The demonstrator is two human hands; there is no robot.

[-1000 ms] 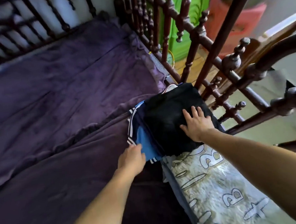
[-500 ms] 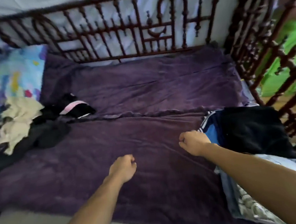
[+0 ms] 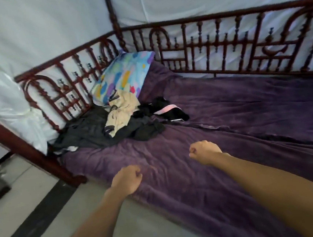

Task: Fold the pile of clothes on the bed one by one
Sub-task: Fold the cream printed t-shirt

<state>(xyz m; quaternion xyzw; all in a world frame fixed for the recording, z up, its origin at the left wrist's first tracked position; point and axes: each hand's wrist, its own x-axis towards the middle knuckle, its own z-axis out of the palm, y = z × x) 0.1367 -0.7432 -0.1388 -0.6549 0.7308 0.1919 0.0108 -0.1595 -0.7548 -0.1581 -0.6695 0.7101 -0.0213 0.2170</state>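
While left hand (image 3: 128,180), right hand (image 3: 204,152) curl empty, one clothes pile (image 3: 114,128).

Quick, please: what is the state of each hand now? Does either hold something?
Left hand: closed in a fist, holding nothing.
Right hand: closed in a fist, holding nothing.

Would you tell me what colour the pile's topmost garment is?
The crumpled topmost garment is cream, seen best in head view.

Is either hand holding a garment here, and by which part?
Nothing is held. The left hand and right hand are curled empty above the blanket; the pile lies apart, near the pillow.
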